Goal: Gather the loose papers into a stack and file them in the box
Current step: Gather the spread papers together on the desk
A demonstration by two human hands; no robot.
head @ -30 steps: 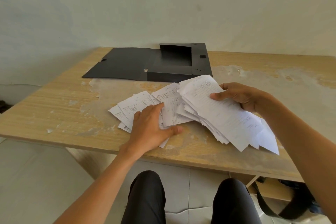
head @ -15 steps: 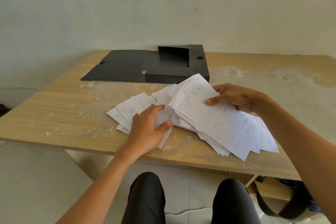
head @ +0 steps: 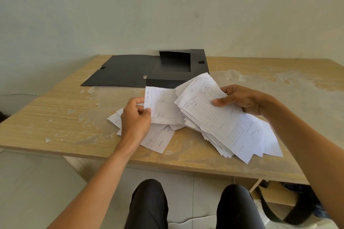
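Left hand point(head: 136, 118) now lifted, grip pinching one slip point(head: 161, 106), right hand point(head: 242, 99) grip clasping stack point(head: 223, 122).

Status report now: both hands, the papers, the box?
Left hand pinching one slip. Right hand gripping stack, fanned, uneven. More loose papers on table. Box open, nothing blocking.

Wooden table point(head: 55, 117) w/ pale wood-grain top is showing worn, peeling patches across the middle & toward the right. Black file box point(head: 176, 69) is lying open at the back, its lid flap spread flat to the left. Loose papers point(head: 158, 141) are lying in front of the box, near the front edge, overlapping each other.
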